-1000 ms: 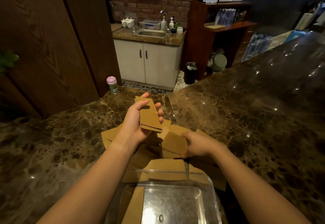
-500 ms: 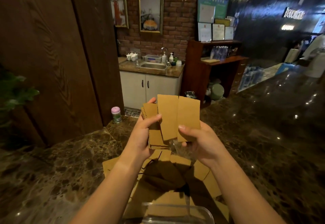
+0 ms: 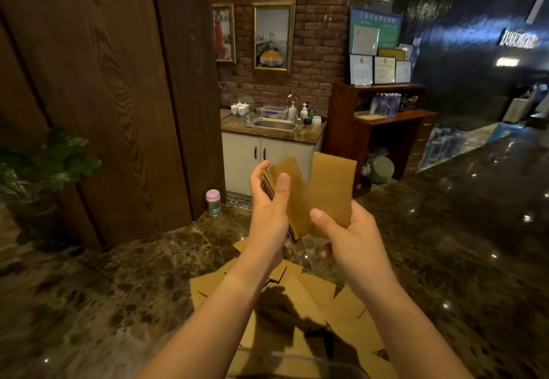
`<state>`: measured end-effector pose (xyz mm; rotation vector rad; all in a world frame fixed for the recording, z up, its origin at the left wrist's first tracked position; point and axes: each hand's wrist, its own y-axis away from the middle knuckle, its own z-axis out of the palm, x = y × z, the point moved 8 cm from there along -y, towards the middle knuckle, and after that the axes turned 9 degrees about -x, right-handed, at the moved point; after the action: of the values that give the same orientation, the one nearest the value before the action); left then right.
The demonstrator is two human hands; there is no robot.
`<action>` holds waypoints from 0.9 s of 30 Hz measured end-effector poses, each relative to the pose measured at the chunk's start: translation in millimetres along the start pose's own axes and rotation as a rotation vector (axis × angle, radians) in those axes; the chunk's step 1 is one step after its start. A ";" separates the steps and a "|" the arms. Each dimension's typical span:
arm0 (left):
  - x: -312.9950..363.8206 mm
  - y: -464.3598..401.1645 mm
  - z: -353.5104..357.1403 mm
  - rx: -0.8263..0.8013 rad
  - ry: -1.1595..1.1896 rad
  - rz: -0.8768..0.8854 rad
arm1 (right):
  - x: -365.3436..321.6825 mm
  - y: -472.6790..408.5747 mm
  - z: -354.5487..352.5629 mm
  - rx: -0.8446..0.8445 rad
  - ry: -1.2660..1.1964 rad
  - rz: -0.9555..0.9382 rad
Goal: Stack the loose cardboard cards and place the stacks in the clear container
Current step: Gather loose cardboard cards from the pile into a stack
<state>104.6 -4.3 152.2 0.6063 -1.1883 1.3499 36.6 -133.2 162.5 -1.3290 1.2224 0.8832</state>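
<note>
The loose cardboard cards, flat brown corrugated rectangles, are now split three ways: a small stack [image 3: 277, 197] in the left hand [image 3: 269, 215], one single brown card [image 3: 331, 191] in the right hand [image 3: 350, 242], and a scattered heap [image 3: 300, 310] on the dark marbled stone table [image 3: 124, 283] beneath the forearms.

A second ago the right hand was down on the heap, picking from it, while the left held its stack low over the table. Half a second ago both hands had risen and the right held two cards side by side. Now only one card stands upright in the right hand, pinched near its lower edge between thumb and fingers; the other seems to have gone over to the left-hand stack, where the front card sits tilted and not yet squared with those behind. The left fingers are curled round the stack, the thumb pressed on its face. The single card stands just beside the stack, their edges close or touching; I cannot tell which.

The view has also tipped upward, so the clear plastic container [image 3: 297, 362] shows only as a curved rim at the bottom edge, nearest the person; whether it holds any cards cannot be seen here.

For the task this reads as stacking under way and early: the hand-held stack is growing card by card, much of the heap remains, and nothing is being lowered toward the container.
</note>
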 end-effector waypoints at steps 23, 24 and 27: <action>-4.8 -1.0 -3.7 -0.047 0.333 -0.077 | -12.2 10.4 19.0 -0.304 0.027 -0.035; -7.9 -0.1 -4.0 -0.063 0.458 -0.104 | -7.3 8.8 16.5 -0.301 -0.150 0.040; -8.9 2.4 -1.9 -0.154 0.730 -0.118 | 0.4 5.8 10.5 -0.266 -0.450 0.153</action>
<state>104.6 -5.9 142.9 0.0453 -0.6364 1.2075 32.5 -122.4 159.3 -1.1624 0.8806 1.4075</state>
